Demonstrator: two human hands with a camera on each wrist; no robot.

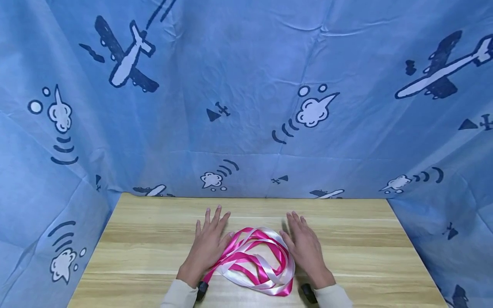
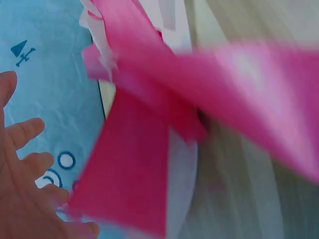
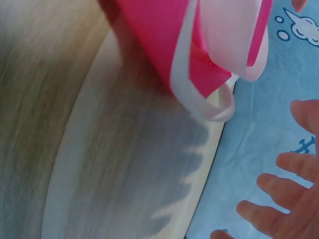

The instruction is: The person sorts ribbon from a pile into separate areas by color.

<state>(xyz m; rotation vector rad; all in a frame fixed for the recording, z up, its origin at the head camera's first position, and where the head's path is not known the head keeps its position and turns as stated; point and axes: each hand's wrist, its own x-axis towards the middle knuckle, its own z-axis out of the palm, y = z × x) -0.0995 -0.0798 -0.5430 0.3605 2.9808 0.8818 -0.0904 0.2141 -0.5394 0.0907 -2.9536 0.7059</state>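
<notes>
A loose heap of pink satin ribbon (image 1: pixel 242 256) and white ribbon (image 1: pixel 291 269) lies in overlapping loops on the table. To its left, my left hand (image 1: pixel 208 244) is spread with straight fingers, the thumb close to the outer loops. On the other side my right hand (image 1: pixel 307 248) has its fingers extended, its thumb near the white loop. Neither hand grips the ribbon; whether the thumbs touch it I cannot tell. In the left wrist view a pink strip (image 2: pixel 134 159) passes close to the camera, blurred. Pink and white folds (image 3: pixel 154 35) fill the top of the right wrist view.
The wood-grain table (image 1: pixel 146 248) carries the ribbon near its front middle. Blue cloth (image 1: pixel 246 85) printed with planes hangs behind it and at both sides. A small black device sits at the left wrist (image 1: pixel 202 291) and another at the right wrist (image 1: pixel 308 293).
</notes>
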